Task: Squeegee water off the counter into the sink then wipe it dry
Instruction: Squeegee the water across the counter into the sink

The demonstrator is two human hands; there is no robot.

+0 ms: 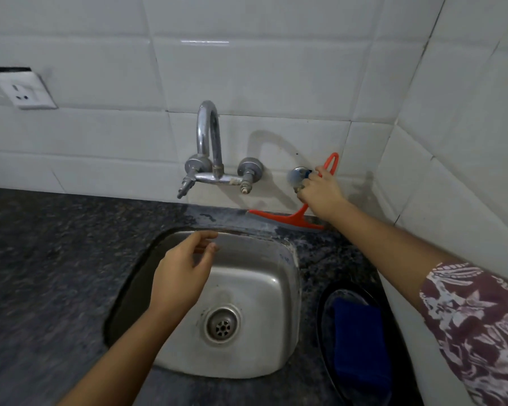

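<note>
Currently, the squeegee (279,217) is being held by its handle in the right grip (320,192), blade on the table (56,273) just behind the sink (261,291). The left grip (182,276) is hanging relaxed, empty, over the sink. Next, a blade pull toward the sink is probably being called for.

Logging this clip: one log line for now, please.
right hand: grips squeegee | left hand: open above sink | blue cloth: untouched
</note>
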